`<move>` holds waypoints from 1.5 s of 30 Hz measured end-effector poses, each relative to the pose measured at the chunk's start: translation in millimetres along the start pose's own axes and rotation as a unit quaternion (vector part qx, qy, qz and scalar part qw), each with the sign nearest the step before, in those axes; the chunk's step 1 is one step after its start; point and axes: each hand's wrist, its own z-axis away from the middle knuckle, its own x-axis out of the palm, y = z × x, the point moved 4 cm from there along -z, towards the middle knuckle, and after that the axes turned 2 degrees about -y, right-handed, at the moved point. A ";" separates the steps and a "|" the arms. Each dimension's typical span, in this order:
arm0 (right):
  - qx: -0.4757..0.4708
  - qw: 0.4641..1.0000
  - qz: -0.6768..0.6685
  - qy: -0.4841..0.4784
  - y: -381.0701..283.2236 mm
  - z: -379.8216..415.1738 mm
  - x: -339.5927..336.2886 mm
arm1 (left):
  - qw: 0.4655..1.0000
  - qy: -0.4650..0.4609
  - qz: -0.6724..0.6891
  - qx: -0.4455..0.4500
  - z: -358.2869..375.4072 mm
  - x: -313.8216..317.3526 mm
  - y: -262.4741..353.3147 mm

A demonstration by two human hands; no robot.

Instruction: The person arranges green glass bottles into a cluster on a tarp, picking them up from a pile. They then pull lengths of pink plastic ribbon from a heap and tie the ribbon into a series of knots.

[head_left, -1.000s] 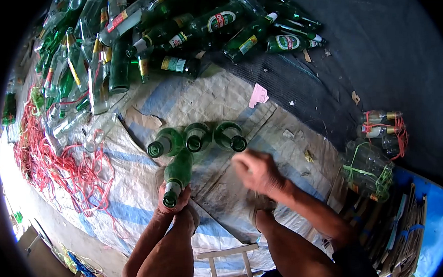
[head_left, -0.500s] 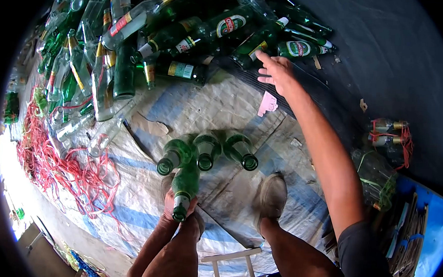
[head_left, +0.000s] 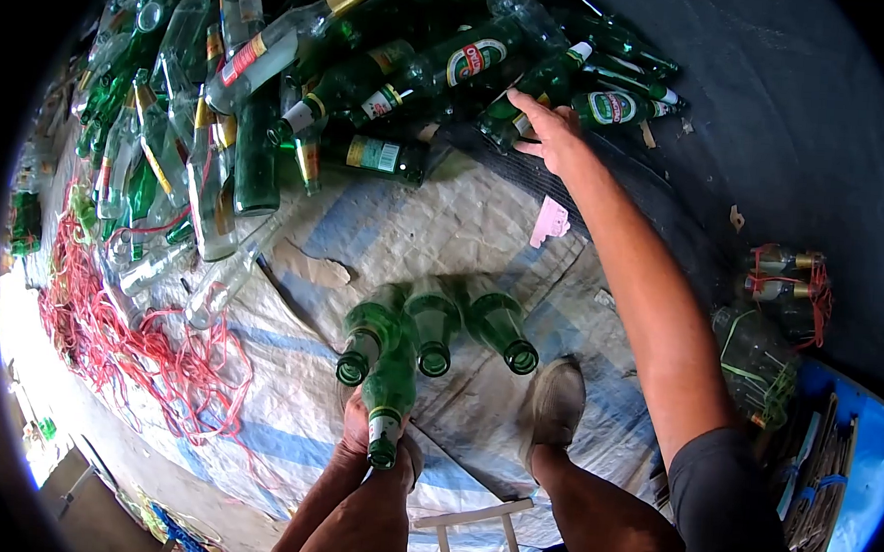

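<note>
Low in front of me, my left hand (head_left: 356,423) is closed around a green glass bottle (head_left: 391,378), its mouth tipped toward me. Three more green bottles stand just beyond it: a left one (head_left: 371,327), a middle one (head_left: 433,326) and a right one (head_left: 499,324). At the near edge of the bottle pile, my right hand (head_left: 551,137) reaches over a lying green bottle (head_left: 547,79) with a white-topped neck. Its fingers are spread against that bottle, partly covering it. Beside this hand lies a green bottle with an oval label (head_left: 611,108).
A heap of green and clear bottles (head_left: 258,156) spreads across the upper left. Tangled red string (head_left: 158,361) lies on the striped sheet (head_left: 310,314). At right are tied bottles (head_left: 784,274), a bagged bundle (head_left: 758,358) and a blue container (head_left: 878,439). My shoes flank the bottles.
The view has shifted slightly, so the scene sits lower and to the right. My right hand has come closer over the lying green bottle, fingers spreading. My left hand keeps its bottle.
</note>
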 end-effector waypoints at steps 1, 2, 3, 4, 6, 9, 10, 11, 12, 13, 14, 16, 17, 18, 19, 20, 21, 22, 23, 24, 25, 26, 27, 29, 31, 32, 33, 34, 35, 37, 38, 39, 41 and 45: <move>-0.004 1.000 -0.007 -0.004 0.0 -0.4 0.4 | 0.999 0.000 -0.034 0.019 -1.0 -0.2 -0.1; -0.006 1.000 -0.016 -0.004 0.6 -0.4 0.5 | 0.997 0.001 -0.067 0.038 -1.9 -0.5 1.6; -0.008 1.000 -0.024 -0.005 1.4 -0.3 0.3 | 0.991 -0.010 -0.119 0.062 -3.4 -0.6 0.4; -0.011 0.999 -0.032 -0.006 1.1 -0.6 -0.2 | 0.990 -0.012 -0.125 0.061 -4.3 -0.8 -2.8; -0.014 0.999 -0.033 -0.020 1.0 0.3 -2.8 | 0.995 -0.007 -0.091 0.031 -0.5 -1.8 8.0; -0.018 0.999 -0.021 -0.023 2.1 4.2 -5.9 | 0.995 -0.020 -0.095 0.025 -3.4 -4.3 -4.6; -0.016 0.999 -0.011 -0.035 0.0 8.9 -8.4 | 0.994 -0.018 -0.101 0.036 -3.4 -3.9 -6.9; -0.014 0.999 -0.002 -0.046 -1.4 14.2 -10.9 | 0.993 -0.017 -0.106 0.048 -3.4 -3.4 -8.9; -0.019 0.999 -0.002 -0.048 -0.6 16.3 -14.1 | 0.994 -0.004 -0.094 0.061 -2.8 -2.5 -3.1; -0.025 0.998 -0.002 -0.051 0.1 18.1 -16.8 | 0.993 0.005 -0.091 0.081 -1.1 -2.2 11.8; -0.031 0.998 -0.002 -0.054 1.1 20.6 -20.2 | 0.991 0.014 -0.088 0.102 0.7 -1.8 26.6; -0.040 0.996 0.002 -0.085 -1.6 33.4 -27.7 | 0.985 0.011 -0.099 0.138 5.0 -3.5 54.6; -0.049 0.994 0.002 -0.097 -3.7 40.3 -31.6 | 0.984 0.006 -0.104 0.148 4.5 -3.1 51.2; -0.057 0.993 0.002 -0.108 -5.7 47.9 -36.0 | 0.984 -0.006 -0.108 0.139 -4.3 -2.1 11.8; -0.067 0.991 0.001 -0.115 -7.7 55.3 -42.7 | 0.990 -0.002 -0.080 0.119 -6.1 -1.1 -0.2; -0.077 0.989 -0.006 -0.122 -9.7 62.3 -48.2 | 0.994 0.002 -0.052 0.099 -7.8 -0.2 -12.1; -0.085 0.988 -0.012 -0.129 -9.7 69.1 -55.3 | 0.998 0.020 0.008 0.067 -7.9 1.1 -9.0; -0.092 0.987 -0.019 -0.134 -8.2 76.2 -65.3 | 0.991 0.034 -0.036 0.123 1.1 -1.7 32.8; -0.097 0.986 -0.020 -0.135 -4.2 79.7 -77.4 | 0.980 0.053 -0.081 0.177 10.8 -4.4 76.0; -0.106 0.986 -0.036 -0.122 -2.8 92.1 -85.7 | 0.980 0.063 -0.050 0.180 5.9 -2.1 80.0; -0.102 0.986 -0.051 -0.123 2.9 99.0 -96.7 | 0.981 0.073 -0.020 0.179 9.4 -0.9 80.0; -0.096 0.985 -0.065 -0.125 9.7 107.2 -108.8 | 0.981 0.083 0.010 0.175 11.6 -0.4 78.7; -0.090 0.984 -0.083 -0.132 13.9 120.9 -117.6 | 0.965 0.075 -0.077 0.238 13.7 -5.1 104.0; -0.094 0.980 -0.105 -0.143 26.3 149.0 -137.6 | 0.947 0.067 -0.184 0.256 11.4 -1.0 60.6; -0.098 0.981 -0.100 -0.137 46.2 175.8 -156.4 | 0.914 0.079 -0.258 0.303 8.3 0.4 55.3; -0.100 0.982 -0.093 -0.127 56.7 191.0 -165.0 | 0.908 0.081 -0.262 0.318 9.6 0.5 56.9; -0.090 0.992 -0.047 -0.069 77.2 202.0 -182.8 | 0.901 0.083 -0.266 0.332 11.6 0.6 69.5; -0.041 0.997 0.071 -0.001 86.7 221.8 -188.9 | 0.895 0.085 -0.270 0.346 13.3 0.6 79.8; -0.069 0.996 0.052 -0.013 96.4 243.4 -185.1 | 0.912 0.083 -0.229 0.331 12.6 0.2 81.6; -0.098 0.993 0.027 -0.051 115.9 281.1 -174.3 | 0.929 0.084 -0.191 0.305 9.1 0.1 72.4; -0.100 0.992 0.020 -0.078 123.9 297.1 -165.1 | 0.931 0.085 -0.195 0.297 11.4 -0.2 76.5; -0.068 0.992 0.013 -0.104 125.4 315.3 -148.7 | 0.932 0.086 -0.200 0.290 14.3 -0.7 86.7; -0.111 0.981 0.053 -0.152 146.5 331.4 -128.6 | 0.926 0.096 -0.194 0.308 13.6 0.5 93.6; -0.269 0.921 0.203 -0.195 161.1 347.3 -84.5 | 0.931 0.109 -0.191 0.293 15.9 2.6 99.1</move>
